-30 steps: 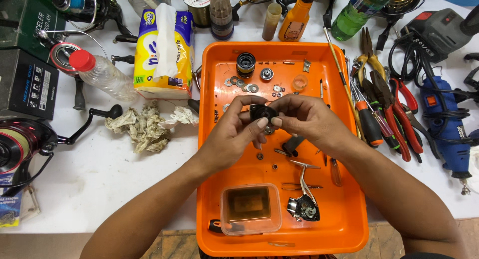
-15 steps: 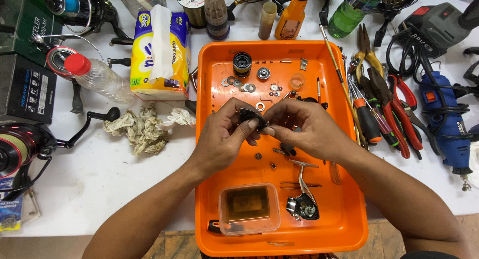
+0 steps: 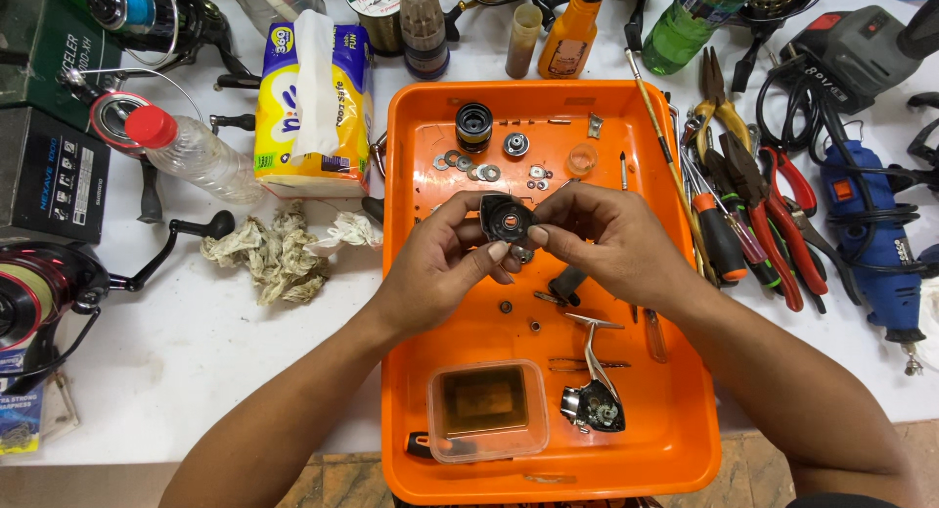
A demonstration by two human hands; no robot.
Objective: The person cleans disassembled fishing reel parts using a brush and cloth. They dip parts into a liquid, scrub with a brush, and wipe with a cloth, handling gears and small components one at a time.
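Holding a small black reel part (image 3: 508,218) between both hands over the orange tray (image 3: 416,303), we see its round opening now turned up toward the camera; half a second ago it was edge-on. Left hand (image 3: 445,264) pinches it from below-left with thumb and fingertips, right hand (image 3: 611,239) pinches its right edge. Looks like inspection of the inner face. Washers (image 3: 468,162) and a black spool (image 3: 474,125) lie beyond, reel body (image 3: 593,405) nearer us.

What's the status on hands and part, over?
Both hands, left hand and right hand, pinch small black reel part. Held above orange tray. Nothing obstructing.
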